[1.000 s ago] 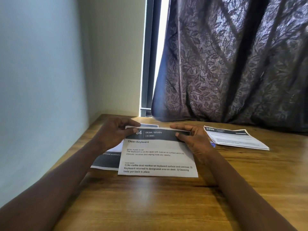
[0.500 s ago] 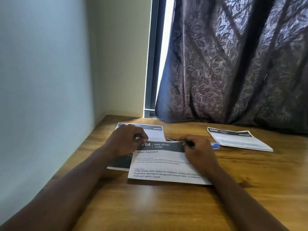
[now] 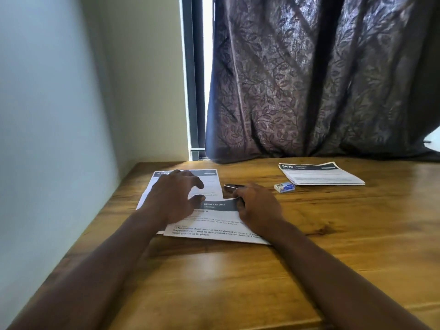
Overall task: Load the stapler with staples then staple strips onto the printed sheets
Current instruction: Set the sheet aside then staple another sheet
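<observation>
A printed sheet (image 3: 214,225) headed "DESK / STUDY" lies on the wooden desk (image 3: 333,234), overlapping a second printed sheet (image 3: 210,177) behind it. My left hand (image 3: 173,198) hovers over both with its fingers spread and holds nothing. My right hand (image 3: 258,206) sits at the front sheet's top right corner, its fingers curled round the near end of a small dark stapler (image 3: 232,186). The stapler's far tip pokes out to the left of my fingers. No separate strip can be made out.
A small blue and white staple box (image 3: 284,187) lies just right of my right hand. A stack of printed sheets (image 3: 321,176) rests at the back right. A wall runs along the desk's left edge, and a dark curtain (image 3: 309,91) hangs behind.
Both hands slid the front sheet toward me. My left hand then let go and opened its fingers, while my right hand's fingers curled at the stapler, which has come into view.
</observation>
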Tool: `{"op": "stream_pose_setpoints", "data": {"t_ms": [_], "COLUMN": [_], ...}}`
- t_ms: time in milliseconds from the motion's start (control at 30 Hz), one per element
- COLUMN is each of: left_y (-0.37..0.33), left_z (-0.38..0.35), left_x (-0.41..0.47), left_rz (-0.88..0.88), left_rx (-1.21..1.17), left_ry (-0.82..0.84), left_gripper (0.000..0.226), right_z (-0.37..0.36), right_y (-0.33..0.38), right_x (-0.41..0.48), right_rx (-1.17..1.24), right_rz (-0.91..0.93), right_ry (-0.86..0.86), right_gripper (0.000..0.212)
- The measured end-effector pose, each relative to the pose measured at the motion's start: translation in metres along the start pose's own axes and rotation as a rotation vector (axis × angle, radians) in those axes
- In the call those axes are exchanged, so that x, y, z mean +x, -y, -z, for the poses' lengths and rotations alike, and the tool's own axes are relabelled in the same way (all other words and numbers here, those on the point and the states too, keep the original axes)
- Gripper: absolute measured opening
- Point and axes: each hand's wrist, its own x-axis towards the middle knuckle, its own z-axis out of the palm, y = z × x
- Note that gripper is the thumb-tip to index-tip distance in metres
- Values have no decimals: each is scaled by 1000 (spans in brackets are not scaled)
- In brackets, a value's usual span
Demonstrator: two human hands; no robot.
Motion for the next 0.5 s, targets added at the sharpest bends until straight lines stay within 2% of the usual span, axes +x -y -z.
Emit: {"op": "stream_pose_setpoints", "data": {"t_ms": [100,167,300,367,500], "left_y": [-27,-46,-56,-55,-54], "left_z": [5,1,-15,-19,-22], "left_x": [-5,-10,-16,-19,-22], "left_rz": [-45,-84,-95,-98,-93], "left_rx": [-259,-323,-261,-259,-184], "left_ry": [63,153,305,321,377], "left_gripper": [54,58,66,71,96], "right_z": [0,0,3,3,2], "right_y": [2,3,5,6,4], "right_x": [1,1,-1,-2,-4], "right_rx": [-20,-24,-39,-39,-19], "right_rz": [1,5,19,18,11], "right_ry": [4,8,29,12,2], "right_gripper": [26,24,22,22,21]}}
